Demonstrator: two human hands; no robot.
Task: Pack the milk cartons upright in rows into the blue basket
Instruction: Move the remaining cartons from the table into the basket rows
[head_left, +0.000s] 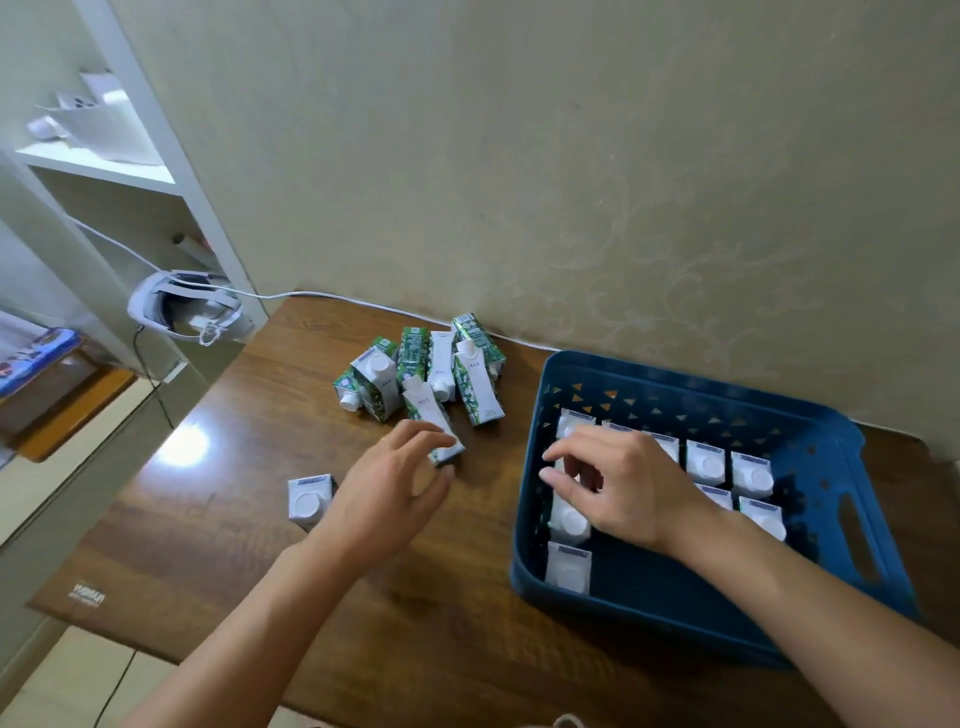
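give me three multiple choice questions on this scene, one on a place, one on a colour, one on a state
1. Where is the lone upright carton outside the basket?
A. on the table, left of the left hand
B. on the shelf
C. inside the basket

2. What colour is the basket?
A. red
B. blue
C. white

3. How do the cartons in the pile mostly lie?
A. packed in neat rows
B. jumbled, most on their sides or tilted
C. stacked in one tower

Answers:
1. A: it stands on the wooden table, just left of the left hand.
2. B: its walls and rim are dark blue.
3. B: they overlap at mixed angles near the wall.
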